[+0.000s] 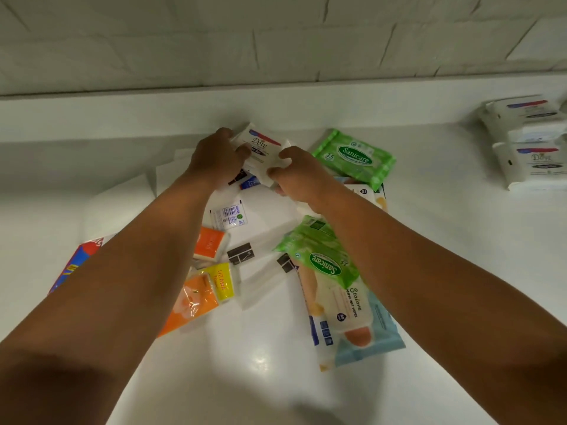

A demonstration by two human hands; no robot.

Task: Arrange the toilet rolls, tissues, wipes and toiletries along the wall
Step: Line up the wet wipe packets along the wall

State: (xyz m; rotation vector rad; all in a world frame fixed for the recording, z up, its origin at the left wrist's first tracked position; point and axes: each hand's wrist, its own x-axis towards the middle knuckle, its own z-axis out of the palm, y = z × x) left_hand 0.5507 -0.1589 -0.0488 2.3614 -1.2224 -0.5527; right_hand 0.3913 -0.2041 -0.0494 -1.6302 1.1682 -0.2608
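Both my hands hold a white Dove soap box [260, 145] above the pile in the middle of the white counter. My left hand [216, 157] grips its left end and my right hand [294, 173] grips its right end. Under the box lie more Dove boxes, partly hidden. A green Sanicare wipes pack [356, 154] lies right of my hands. A second green Sanicare pack [322, 256] rests on a blue and white Stalove wipes pack [352, 320]. Orange and yellow tissue packs [208, 283] lie near my left forearm. A stack of Dove boxes [530, 148] stands at the far right.
A white tiled wall [276, 41] runs along the back behind a raised ledge [122, 115]. White packs with barcodes [230, 214] lie in the pile. A red and blue pack [76, 265] shows beside my left arm. Bare counter [245, 378] lies in front.
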